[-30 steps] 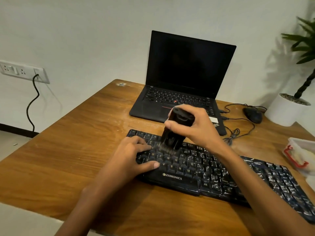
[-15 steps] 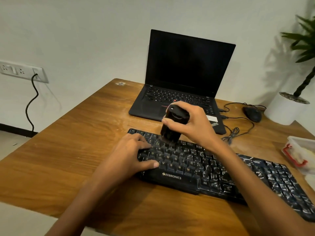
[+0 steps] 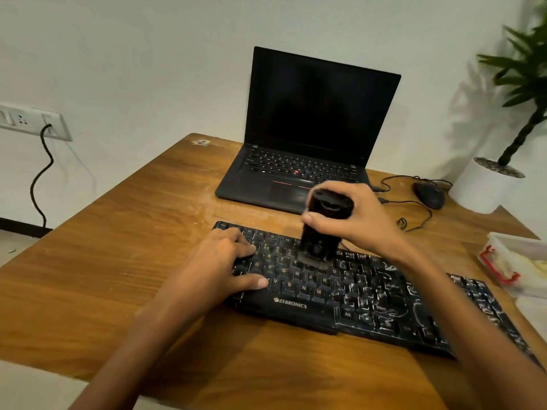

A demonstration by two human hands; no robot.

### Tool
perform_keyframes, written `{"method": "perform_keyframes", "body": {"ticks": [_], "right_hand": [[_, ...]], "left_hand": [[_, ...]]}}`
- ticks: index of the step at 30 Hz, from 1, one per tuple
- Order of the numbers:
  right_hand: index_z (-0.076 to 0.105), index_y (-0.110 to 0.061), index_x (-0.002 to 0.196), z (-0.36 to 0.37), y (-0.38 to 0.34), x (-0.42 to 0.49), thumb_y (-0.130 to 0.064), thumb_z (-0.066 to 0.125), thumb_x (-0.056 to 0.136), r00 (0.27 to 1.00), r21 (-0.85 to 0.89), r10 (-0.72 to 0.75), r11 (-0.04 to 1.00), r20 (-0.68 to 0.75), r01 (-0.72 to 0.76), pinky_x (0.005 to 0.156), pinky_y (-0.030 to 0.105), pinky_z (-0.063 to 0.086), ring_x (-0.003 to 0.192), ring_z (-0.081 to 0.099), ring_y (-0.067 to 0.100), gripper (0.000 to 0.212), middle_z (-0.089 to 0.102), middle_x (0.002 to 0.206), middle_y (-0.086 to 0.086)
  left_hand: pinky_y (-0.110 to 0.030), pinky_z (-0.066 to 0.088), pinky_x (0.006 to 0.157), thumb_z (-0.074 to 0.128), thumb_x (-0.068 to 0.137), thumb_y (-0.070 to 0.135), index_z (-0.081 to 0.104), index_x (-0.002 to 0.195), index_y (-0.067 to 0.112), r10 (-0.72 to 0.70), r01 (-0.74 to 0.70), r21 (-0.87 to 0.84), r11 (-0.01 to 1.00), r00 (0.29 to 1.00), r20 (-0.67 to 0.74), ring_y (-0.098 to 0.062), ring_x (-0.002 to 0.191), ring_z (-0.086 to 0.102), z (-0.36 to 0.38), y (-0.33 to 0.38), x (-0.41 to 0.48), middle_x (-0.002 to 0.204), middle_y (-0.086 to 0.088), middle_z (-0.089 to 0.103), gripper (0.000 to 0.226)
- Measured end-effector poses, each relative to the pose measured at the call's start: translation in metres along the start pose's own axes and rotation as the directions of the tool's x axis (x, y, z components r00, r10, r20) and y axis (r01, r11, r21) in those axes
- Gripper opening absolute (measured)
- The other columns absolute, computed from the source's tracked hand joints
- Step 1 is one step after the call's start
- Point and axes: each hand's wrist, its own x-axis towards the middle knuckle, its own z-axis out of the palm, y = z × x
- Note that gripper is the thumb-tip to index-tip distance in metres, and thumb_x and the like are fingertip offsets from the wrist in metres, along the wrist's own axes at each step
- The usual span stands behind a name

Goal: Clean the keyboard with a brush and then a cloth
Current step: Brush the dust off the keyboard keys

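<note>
Long black plastic keyboard: white smeary streaks over right half, yellowish letters on left keys, white ZEBRONICS logo on front edge. Chunky black plastic brush, bristles dark grey. Brown wooden worktop w/ darker grain lines, pale dusty patch near back. Open black laptop: dark screen, red dot mid-keys, red strip above trackpad. Round white pot, green leaves. Clear plastic box w/ red latch.

A person's left hand and right hand are bare, as are the left forearm and right forearm up to the frame's lower edge, each arm narrowing to a slim wrist, with short, plain thumbnails showing.
</note>
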Motion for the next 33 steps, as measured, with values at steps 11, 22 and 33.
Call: {"method": "perform_keyframes", "body": {"ticks": [11,22,33], "right_hand": [[0.063,-0.013,0.086,0.009,0.009,-0.009,-0.024,0.069,0.072,0.998,-0.007,0.031,1.0,0.047,-0.031,0.067,0.03,0.05,0.075,0.062,0.015,0.019,0.065,0.08,0.003],[0.063,-0.005,0.089,0.03,0.017,0.029,-0.018,0.072,0.079,0.99,0.102,0.092,0.991,-0.108,-0.081,0.071,0.037,0.05,0.078,0.061,0.021,0.019,0.064,0.083,0.011],[0.063,-0.012,0.091,0.027,0.008,0.02,-0.033,0.069,0.073,0.993,0.046,-0.01,0.999,-0.115,0.016,0.073,0.034,0.051,0.08,0.061,0.015,0.028,0.064,0.083,0.002]], "left_hand": [[-0.015,0.029,0.091,0.055,0.08,0.054,0.043,0.135,0.024,0.039,-0.039,0.034,0.999,0.999,0.005,-0.003,0.113,0.034,0.0,0.001,-0.001,0.123,0.014,0.043,0.064],[-0.016,0.027,0.094,0.052,0.083,0.053,0.042,0.136,0.023,0.063,-0.063,0.043,0.997,0.998,-0.015,-0.003,0.115,0.033,0.002,0.001,-0.004,0.125,0.013,0.042,0.062],[-0.014,0.026,0.09,0.055,0.079,0.056,0.045,0.134,0.025,0.038,-0.04,-0.02,0.999,0.998,-0.056,0.005,0.102,0.025,0.008,-0.006,-0.005,0.105,0.023,0.032,0.064]]}}
